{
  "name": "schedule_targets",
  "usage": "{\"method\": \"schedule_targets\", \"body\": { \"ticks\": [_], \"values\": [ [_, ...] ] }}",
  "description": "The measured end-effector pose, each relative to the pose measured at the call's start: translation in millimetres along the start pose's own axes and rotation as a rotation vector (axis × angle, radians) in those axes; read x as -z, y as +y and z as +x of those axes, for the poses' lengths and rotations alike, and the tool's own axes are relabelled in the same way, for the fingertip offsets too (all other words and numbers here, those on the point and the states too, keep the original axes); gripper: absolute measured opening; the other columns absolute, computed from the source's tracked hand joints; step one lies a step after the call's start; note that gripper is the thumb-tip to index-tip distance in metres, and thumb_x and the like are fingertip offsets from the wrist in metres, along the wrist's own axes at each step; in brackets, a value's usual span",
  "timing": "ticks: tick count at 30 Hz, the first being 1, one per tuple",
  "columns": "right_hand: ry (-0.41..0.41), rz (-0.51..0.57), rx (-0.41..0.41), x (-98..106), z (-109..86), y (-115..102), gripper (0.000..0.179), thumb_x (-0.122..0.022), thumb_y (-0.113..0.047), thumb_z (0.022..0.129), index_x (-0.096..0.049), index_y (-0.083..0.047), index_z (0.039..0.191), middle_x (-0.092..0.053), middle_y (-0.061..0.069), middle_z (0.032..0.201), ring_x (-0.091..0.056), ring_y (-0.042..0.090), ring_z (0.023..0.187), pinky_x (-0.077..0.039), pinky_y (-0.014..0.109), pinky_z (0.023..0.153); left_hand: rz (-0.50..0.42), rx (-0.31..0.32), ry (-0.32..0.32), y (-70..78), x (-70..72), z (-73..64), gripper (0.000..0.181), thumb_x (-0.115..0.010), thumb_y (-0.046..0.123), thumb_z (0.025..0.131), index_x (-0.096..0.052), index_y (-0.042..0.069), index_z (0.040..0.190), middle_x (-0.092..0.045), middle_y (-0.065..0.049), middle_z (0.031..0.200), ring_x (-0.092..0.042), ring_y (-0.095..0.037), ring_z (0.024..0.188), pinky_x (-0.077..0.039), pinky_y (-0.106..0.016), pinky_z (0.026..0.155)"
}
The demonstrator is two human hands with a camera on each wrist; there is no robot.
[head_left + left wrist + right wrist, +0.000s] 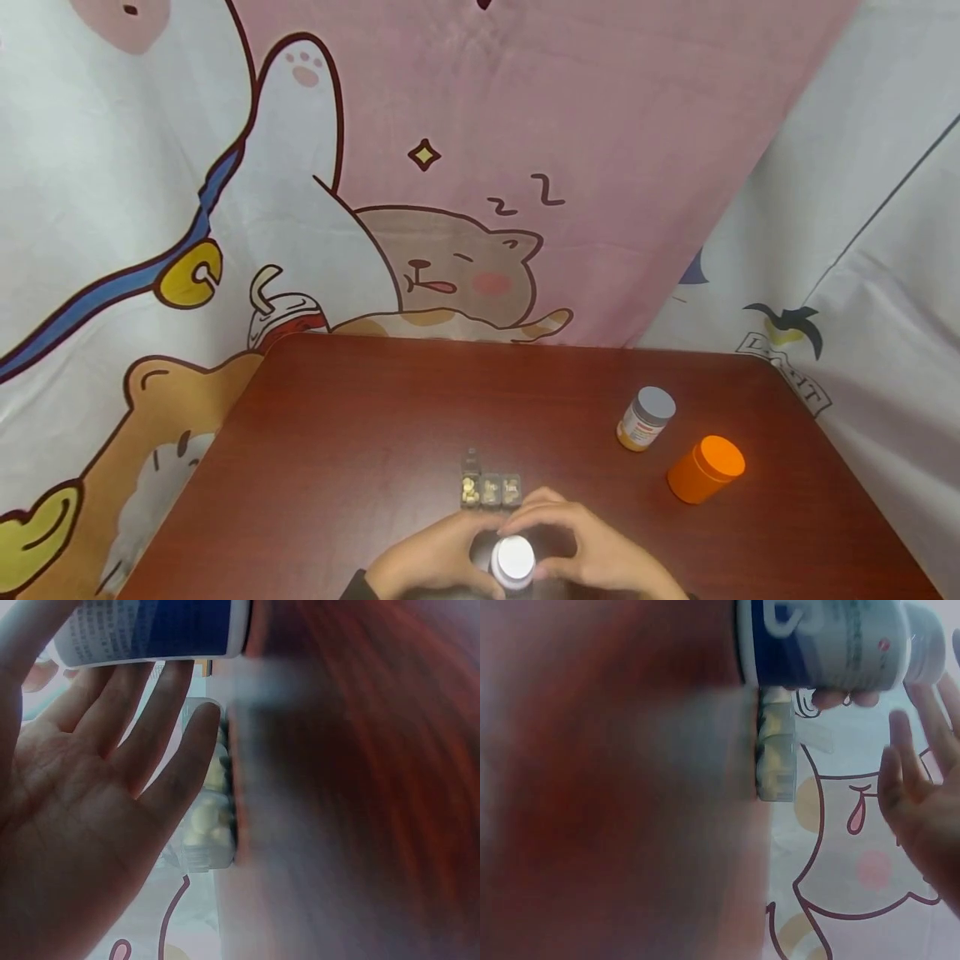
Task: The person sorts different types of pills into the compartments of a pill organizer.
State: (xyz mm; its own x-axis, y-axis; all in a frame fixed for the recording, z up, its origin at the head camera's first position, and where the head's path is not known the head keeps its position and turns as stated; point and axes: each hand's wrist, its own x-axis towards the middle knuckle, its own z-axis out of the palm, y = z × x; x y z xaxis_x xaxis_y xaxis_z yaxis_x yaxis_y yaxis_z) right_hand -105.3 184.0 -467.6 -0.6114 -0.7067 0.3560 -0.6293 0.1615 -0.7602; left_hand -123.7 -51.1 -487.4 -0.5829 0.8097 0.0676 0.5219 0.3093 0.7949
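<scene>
A white pill bottle [513, 562] with a blue and white label stands on the table near its front edge. My left hand [442, 552] curls round the bottle from the left, thumb in front and fingers behind. From the right, the thumb and forefinger of my right hand [600, 550] close about its white cap [925, 645]; the other fingers are bent loosely away from it. Just beyond the hands lies a small clear pill box [491, 491] with pale yellow tablets in its compartments. Its left compartment has the lid [471, 461] raised and folded back.
To the right on the dark red-brown table [360, 433] stand a jar with a grey lid [646, 418] and an orange bottle [707, 469]. A printed cloth [600, 167] with cartoon animals hangs behind the table and along its sides.
</scene>
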Motion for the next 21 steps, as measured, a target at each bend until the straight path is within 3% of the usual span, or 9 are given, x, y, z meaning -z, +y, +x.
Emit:
{"method": "schedule_targets", "body": {
  "ticks": [3,6,9,13,21],
  "values": [
    [-0.090,0.043,0.075,5.7,8.8,8.3,0.044,-0.071,-0.016,0.081,-0.060,-0.014,0.123,-0.065,0.001,0.119,-0.049,0.018,0.114,-0.046,0.040,0.096,-0.047,0.001,-0.001,0.7,-0.3,0.4,0.057,-0.082,0.027,0.066,-0.060,0.022,0.118,-0.067,0.010,0.107,-0.055,0.002,0.094,-0.051,-0.023,0.082],
    [-0.181,0.107,0.052,9.4,14.8,13.3,0.043,-0.068,-0.017,0.083,-0.059,-0.014,0.125,-0.066,0.000,0.122,-0.046,0.019,0.120,-0.043,0.043,0.101,-0.069,-0.001,0.004,0.9,-0.4,0.5,0.055,-0.082,0.025,0.066,-0.060,0.024,0.116,-0.066,0.012,0.105,-0.055,0.003,0.092,-0.051,-0.022,0.081],
    [-0.220,0.154,0.035,9.8,17.5,14.8,0.045,-0.067,-0.018,0.083,-0.059,-0.013,0.127,-0.065,0.001,0.125,-0.043,0.023,0.124,-0.041,0.045,0.104,-0.064,-0.012,0.007,0.6,-1.5,0.4,0.055,-0.081,0.024,0.067,-0.060,0.024,0.118,-0.066,0.013,0.108,-0.054,0.002,0.096,-0.051,-0.024,0.084],
    [-0.213,0.152,0.037,6.3,16.9,12.4,0.047,-0.068,-0.018,0.082,-0.058,-0.012,0.127,-0.064,0.001,0.127,-0.041,0.027,0.126,-0.040,0.046,0.105,-0.040,-0.017,0.003,-0.1,-2.5,0.6,0.056,-0.081,0.024,0.067,-0.059,0.023,0.119,-0.065,0.014,0.111,-0.053,0.002,0.099,-0.051,-0.025,0.086],
    [-0.113,0.088,-0.061,-6.0,10.1,-0.9,0.045,-0.070,-0.020,0.081,-0.061,-0.017,0.125,-0.060,0.000,0.129,-0.041,0.022,0.125,-0.042,0.047,0.101,-0.001,-0.010,0.001,-0.7,-1.3,0.6,0.055,-0.082,0.027,0.065,-0.061,0.022,0.116,-0.068,0.009,0.107,-0.055,0.002,0.094,-0.053,-0.022,0.081]
  ]
}}
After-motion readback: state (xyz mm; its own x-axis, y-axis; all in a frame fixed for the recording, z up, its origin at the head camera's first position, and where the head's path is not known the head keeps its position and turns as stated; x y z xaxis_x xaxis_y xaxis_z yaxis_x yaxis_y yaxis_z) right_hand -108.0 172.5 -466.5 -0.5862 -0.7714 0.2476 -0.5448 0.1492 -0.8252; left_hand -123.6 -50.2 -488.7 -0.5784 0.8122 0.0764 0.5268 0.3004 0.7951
